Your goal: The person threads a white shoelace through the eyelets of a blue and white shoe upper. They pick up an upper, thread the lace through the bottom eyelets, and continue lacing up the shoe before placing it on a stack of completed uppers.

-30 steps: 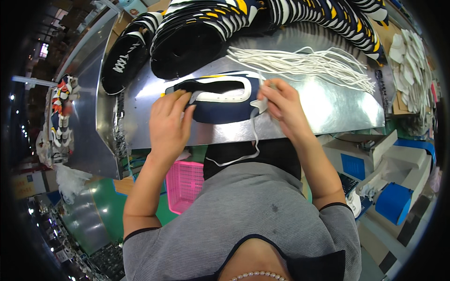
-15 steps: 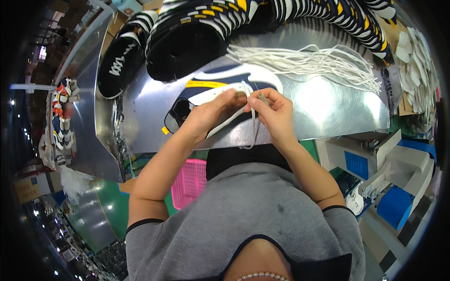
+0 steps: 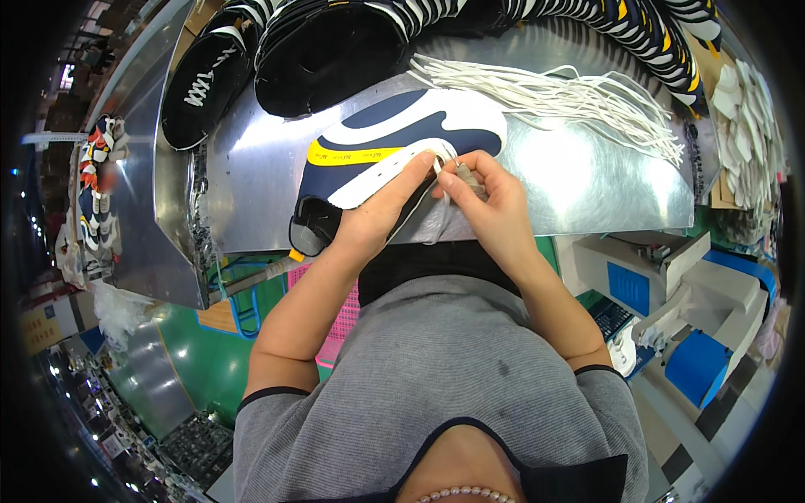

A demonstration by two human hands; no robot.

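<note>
A navy shoe upper (image 3: 419, 130) lies at the centre of the frame, tilted on its side, its rounded white toe end towards the upper right and its dark heel opening towards the lower left. It should be light and soft, apt to fold or twist if held by the thin sides; the white eyelet strip looks stiffer, so the surest hold would be along that strip, near the lace. Little about it seems fragile, though the smooth metal beneath may let it slide. A sweeping white curve crosses the navy, a yellow band runs beside the row of holes, and a small yellow tab (image 3: 297, 255) sticks out at the heel.

The left hand (image 3: 381, 205) has its grip clamped on the upper, thumb along the eyelet strip. The right hand (image 3: 495, 197) pinches a small tool (image 3: 470, 178) between thumb and fingers, close to a strand of white lace (image 3: 438, 165) (its full path is hidden by the fingers).

Around them stretches a shiny metal table (image 3: 260, 189). Loose white laces (image 3: 579, 109) lie in a bundle at upper right; nested uppers (image 3: 331, 63) line the top of the frame.
</note>
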